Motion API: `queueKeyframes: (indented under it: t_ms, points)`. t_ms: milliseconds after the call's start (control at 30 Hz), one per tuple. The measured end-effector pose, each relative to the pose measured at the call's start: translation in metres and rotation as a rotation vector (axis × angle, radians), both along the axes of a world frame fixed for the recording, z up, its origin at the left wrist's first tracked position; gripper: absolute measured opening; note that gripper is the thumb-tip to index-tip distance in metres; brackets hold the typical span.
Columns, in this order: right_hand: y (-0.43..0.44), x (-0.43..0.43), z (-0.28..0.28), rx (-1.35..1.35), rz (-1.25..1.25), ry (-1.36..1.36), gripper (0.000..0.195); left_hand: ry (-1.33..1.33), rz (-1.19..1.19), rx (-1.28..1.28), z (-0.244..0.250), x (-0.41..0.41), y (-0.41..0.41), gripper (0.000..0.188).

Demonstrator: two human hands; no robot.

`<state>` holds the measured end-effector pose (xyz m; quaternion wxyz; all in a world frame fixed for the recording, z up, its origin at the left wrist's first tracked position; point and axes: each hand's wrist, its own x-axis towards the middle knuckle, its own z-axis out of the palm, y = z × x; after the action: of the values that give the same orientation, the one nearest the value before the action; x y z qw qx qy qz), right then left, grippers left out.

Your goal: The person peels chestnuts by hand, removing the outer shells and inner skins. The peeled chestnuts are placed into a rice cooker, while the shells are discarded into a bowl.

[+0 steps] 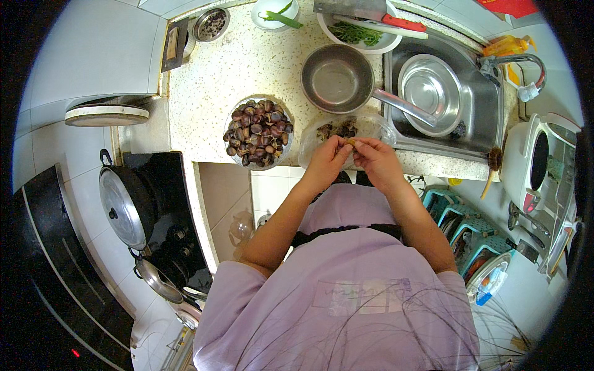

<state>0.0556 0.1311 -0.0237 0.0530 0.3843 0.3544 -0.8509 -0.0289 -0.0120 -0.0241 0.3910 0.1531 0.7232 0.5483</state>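
My left hand (326, 159) and my right hand (378, 160) meet at the counter's front edge, with a small yellowish-brown piece, probably a peeled chestnut (351, 141), pinched between their fingertips. Beneath them lies a clear plastic bag or liner (376, 127) with dark brown shell scraps (345, 126) on it. To the left, a plate heaped with brown chestnuts (257, 132) stands on the speckled counter; many of their shells are split. Just beyond the scraps sits a grey frying pan (338, 79), its inside bare and its handle reaching over the sink.
A steel basin (429, 95) rests in the sink (487, 106). A cleaver (357, 8) and another blade lie across a white bowl of cut greens (355, 35). Green peppers (283, 18) sit in a small bowl. Left is a stove (176, 195) with a lidded wok (123, 208).
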Motion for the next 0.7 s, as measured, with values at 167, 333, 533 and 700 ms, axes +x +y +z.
queueKeyframes:
  t_ms: [167,333,533,700]
  points:
    - [0.001,-0.004,0.006,0.063,0.083,0.028,0.02,0.057,-0.041,-0.021,0.015,-0.004,0.002,0.017]
    - [0.007,-0.005,0.008,-0.083,0.023,0.008,0.018,0.04,0.012,-0.013,0.01,-0.005,-0.002,0.018]
    - [0.008,-0.002,0.001,0.044,-0.023,-0.001,0.013,0.042,0.047,-0.065,-0.019,-0.002,-0.006,0.018]
    - [0.008,0.0,-0.008,0.193,0.0,-0.001,0.016,-0.37,0.116,0.01,-0.023,-0.005,-0.005,0.036]
